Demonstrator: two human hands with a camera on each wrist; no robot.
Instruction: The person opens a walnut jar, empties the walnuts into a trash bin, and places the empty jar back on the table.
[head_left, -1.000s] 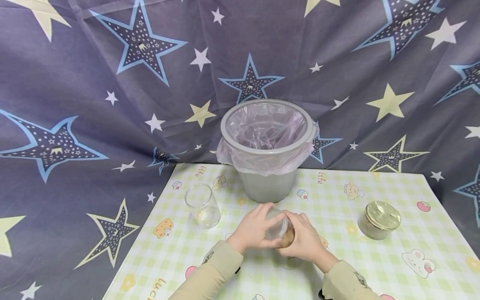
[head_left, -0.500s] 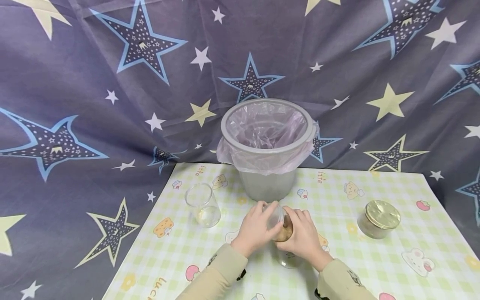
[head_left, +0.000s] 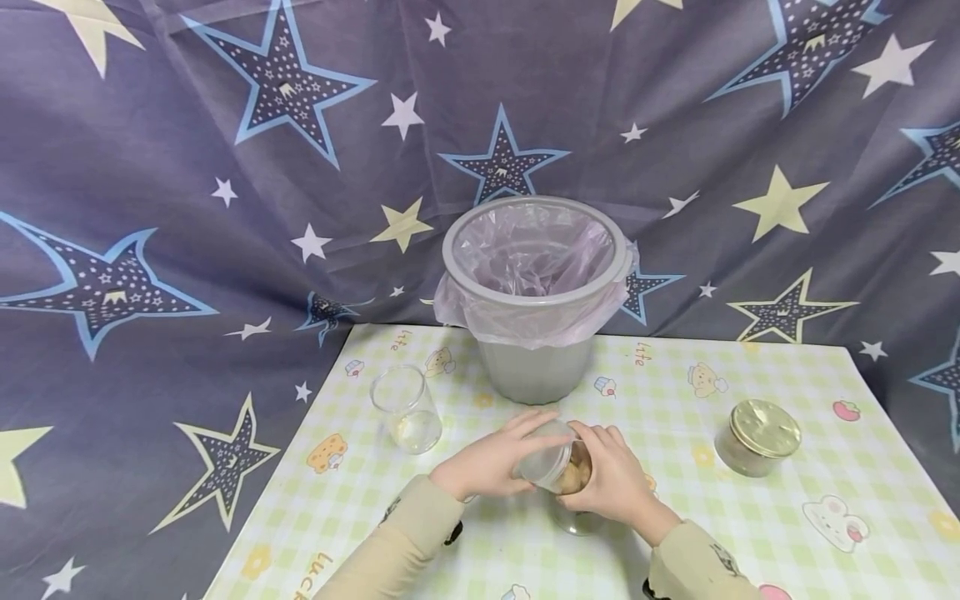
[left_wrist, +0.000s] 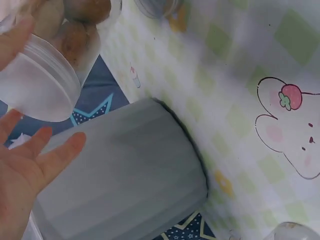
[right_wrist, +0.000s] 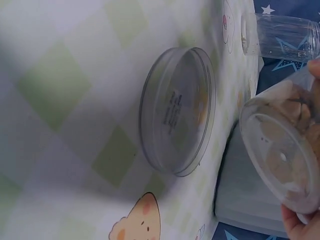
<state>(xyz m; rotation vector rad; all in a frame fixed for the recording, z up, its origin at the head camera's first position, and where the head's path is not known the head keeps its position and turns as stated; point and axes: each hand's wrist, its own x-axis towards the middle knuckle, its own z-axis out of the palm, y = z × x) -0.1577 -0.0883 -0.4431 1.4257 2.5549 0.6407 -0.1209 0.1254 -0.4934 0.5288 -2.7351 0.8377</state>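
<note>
A clear jar (right_wrist: pixel 280 155) of brown, rounded pieces is held tilted between the two hands, above the table. Its lid (left_wrist: pixel 40 85) is whitish and faces left in the head view. My right hand (head_left: pixel 611 475) grips the jar's body near its base. Around the lid sits my left hand (head_left: pixel 498 458), some fingers over the top and one lower down; the left wrist view shows several of its fingers (left_wrist: pixel 62 155) spread beside the rim. Beneath the jar, a shallow clear round dish (right_wrist: pixel 177 112) with small printed text stands on the table.
A grey bin (head_left: pixel 536 371) lined with a pinkish bag stands behind the hands. To the left is a tall clear glass container (head_left: pixel 408 412), uncovered. A short gold-lidded jar (head_left: pixel 757 437) stands on the right of the checked tablecloth (head_left: pixel 675 533). Starry fabric hangs behind.
My left hand has turned about the lid, its wrist swinging right, then back left and lower. The jar stays nearly in place in my right hand, its tilt shifting slightly.
</note>
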